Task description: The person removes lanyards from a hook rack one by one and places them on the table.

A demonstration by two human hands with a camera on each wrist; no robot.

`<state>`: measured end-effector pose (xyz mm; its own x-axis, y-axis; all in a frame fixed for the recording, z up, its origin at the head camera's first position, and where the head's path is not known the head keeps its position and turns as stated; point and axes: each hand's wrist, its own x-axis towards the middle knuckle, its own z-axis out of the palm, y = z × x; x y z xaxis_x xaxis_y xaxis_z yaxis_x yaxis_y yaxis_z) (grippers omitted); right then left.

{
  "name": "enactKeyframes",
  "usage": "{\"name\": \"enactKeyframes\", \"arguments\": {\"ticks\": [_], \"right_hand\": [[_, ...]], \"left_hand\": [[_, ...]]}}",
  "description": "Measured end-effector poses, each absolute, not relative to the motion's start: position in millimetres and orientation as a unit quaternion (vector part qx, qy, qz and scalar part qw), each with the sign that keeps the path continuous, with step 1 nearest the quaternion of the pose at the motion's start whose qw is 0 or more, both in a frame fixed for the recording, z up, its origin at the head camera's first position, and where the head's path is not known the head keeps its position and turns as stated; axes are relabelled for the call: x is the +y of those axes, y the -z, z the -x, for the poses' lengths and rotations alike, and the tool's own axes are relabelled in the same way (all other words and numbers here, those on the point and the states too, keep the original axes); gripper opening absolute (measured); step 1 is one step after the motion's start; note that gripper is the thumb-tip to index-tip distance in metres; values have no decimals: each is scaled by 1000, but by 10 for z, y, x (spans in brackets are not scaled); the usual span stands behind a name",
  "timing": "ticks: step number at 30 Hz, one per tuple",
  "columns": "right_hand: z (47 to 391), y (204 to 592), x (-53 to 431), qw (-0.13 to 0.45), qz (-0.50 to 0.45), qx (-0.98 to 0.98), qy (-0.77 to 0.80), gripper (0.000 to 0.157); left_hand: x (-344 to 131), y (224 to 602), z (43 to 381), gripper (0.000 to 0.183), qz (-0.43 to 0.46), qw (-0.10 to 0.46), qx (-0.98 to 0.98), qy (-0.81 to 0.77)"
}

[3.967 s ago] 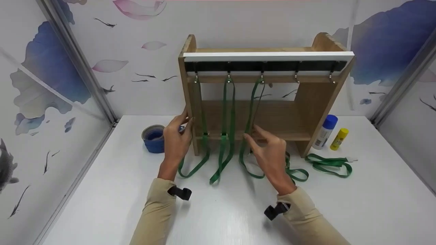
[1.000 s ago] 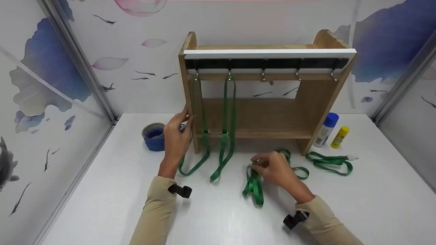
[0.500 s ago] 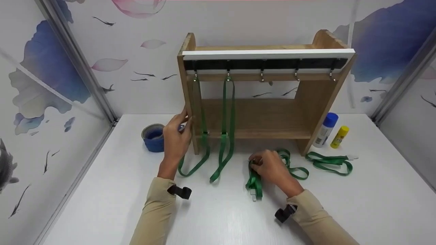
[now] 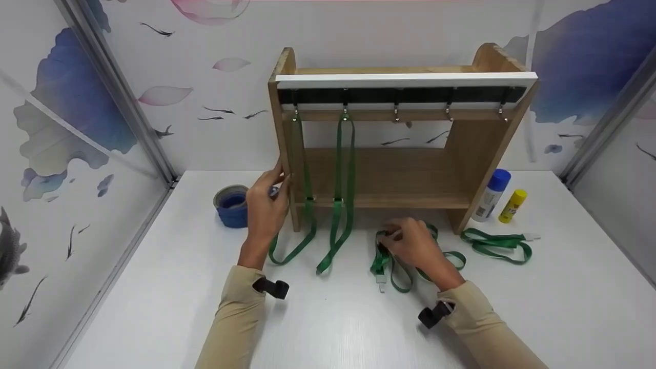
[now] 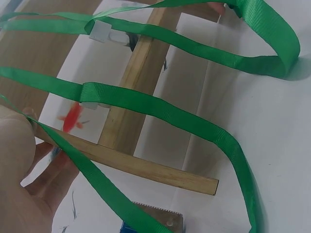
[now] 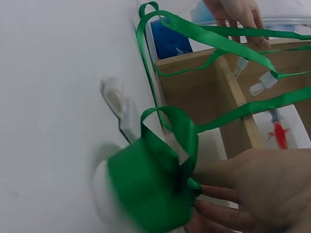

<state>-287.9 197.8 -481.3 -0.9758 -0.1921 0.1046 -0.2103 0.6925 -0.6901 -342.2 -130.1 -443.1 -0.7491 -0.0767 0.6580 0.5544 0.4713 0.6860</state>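
Right hand (image 4: 416,247) pinches lanyard (image 4: 379,263) (green) — left hand (image 4: 266,207) grips wooden rack (image 4: 405,177).

Five hooks (image 4: 396,112), five lanyards (image 5: 146,103), one rack (image 4: 400,179)

Two lanyards hang at left; three are near right, one partly hidden. One left hand (image 4: 267,205), one right hand (image 4: 414,245). Two wrist cameras (image 4: 274,288). Two tubes (image 4: 512,207) at far right. One tape roll (image 4: 233,217) at left.

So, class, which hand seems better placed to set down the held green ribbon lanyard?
Probably the right hand: it pinches that green ribbon lanyard close to the white tabletop, while the left hand grips a side of the brown wooden rack.
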Motion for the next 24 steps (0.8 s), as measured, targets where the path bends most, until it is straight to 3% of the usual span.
{"name": "enactKeyframes", "arguments": {"ticks": [11, 18, 24], "right_hand": [[2818, 4711, 2229, 15, -108, -923, -368, 32], [2756, 4612, 2222, -38, -82, -941, -326, 30], [2751, 4592, 2259, -28, -45, -960, -273, 32]], "left_hand": [[-1309, 4430, 3406, 48, 142, 317, -802, 487], [-1311, 4422, 3404, 49, 139, 307, -801, 496], [-1290, 4421, 3402, 48, 138, 304, -802, 496]]}}
